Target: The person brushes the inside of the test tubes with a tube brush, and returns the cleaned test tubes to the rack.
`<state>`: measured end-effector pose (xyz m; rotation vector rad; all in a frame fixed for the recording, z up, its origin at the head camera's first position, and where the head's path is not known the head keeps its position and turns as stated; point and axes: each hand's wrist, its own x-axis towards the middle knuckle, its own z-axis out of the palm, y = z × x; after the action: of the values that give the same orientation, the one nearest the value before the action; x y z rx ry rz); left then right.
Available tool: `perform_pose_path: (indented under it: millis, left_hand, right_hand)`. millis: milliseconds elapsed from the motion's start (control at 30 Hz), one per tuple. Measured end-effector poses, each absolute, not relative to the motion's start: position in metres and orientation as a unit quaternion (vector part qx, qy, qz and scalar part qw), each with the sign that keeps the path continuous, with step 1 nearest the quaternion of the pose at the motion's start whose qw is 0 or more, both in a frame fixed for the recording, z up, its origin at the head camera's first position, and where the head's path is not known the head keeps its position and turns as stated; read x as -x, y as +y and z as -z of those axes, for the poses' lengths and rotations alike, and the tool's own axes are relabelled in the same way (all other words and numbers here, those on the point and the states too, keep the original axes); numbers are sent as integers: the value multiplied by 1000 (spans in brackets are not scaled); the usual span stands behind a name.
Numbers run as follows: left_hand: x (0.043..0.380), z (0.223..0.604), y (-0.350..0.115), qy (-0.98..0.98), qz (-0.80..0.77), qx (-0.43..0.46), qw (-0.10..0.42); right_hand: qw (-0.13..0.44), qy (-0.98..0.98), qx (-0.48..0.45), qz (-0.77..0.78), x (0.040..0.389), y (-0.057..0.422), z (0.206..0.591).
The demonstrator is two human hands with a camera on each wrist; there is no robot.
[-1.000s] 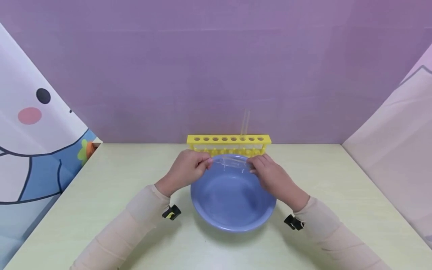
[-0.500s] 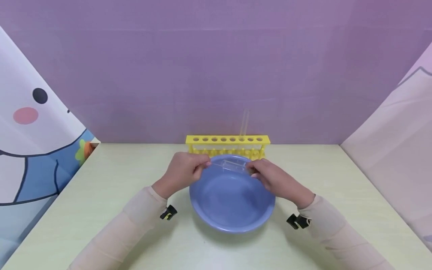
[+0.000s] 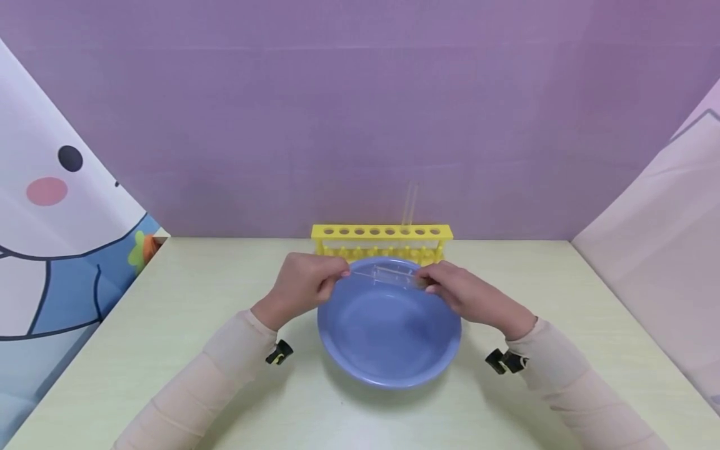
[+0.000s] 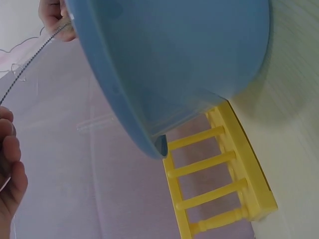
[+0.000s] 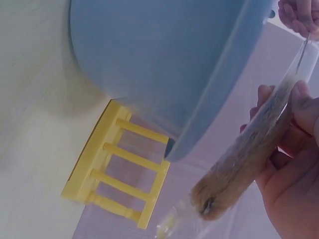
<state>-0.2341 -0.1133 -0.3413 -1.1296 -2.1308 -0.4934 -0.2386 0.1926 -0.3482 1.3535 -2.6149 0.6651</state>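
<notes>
Over the far side of a blue basin (image 3: 388, 337), my right hand (image 3: 467, 297) grips a clear test tube (image 3: 390, 277) lying nearly level. A test tube brush with brown bristles (image 5: 239, 172) is inside the tube, its tip toward the rounded end in the right wrist view. The brush's twisted wire handle (image 4: 35, 59) runs out of the tube's mouth to my left hand (image 3: 300, 284), which pinches it with curled fingers. In the left wrist view, the fingers (image 4: 12, 154) of that hand show at the left edge.
Behind the basin stands a yellow test tube rack (image 3: 382, 232) with a row of holes. Another clear test tube (image 3: 409, 203) stands upright in it. The pale table (image 3: 225, 275) ends at a purple backdrop (image 3: 360, 112).
Both hands have drawn slightly apart, the left one leftward and the right one rightward. The right hand has turned a little, and the tube now slopes slightly down to the right.
</notes>
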Motion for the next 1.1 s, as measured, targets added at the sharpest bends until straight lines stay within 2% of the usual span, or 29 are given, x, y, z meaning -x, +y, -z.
perform_pose_path:
  millis: [433, 933, 1100]
  left_hand:
    - [233, 340, -123, -791, 179, 462, 359]
    - [238, 340, -130, -755, 164, 484, 411]
    - [238, 341, -132, -752, 172, 485, 412]
  right_hand:
    - [-5, -844, -475, -251, 244, 200, 343]
    - [-73, -838, -468, -271, 248, 201, 336]
    - [-79, -838, -468, -269, 249, 202, 337]
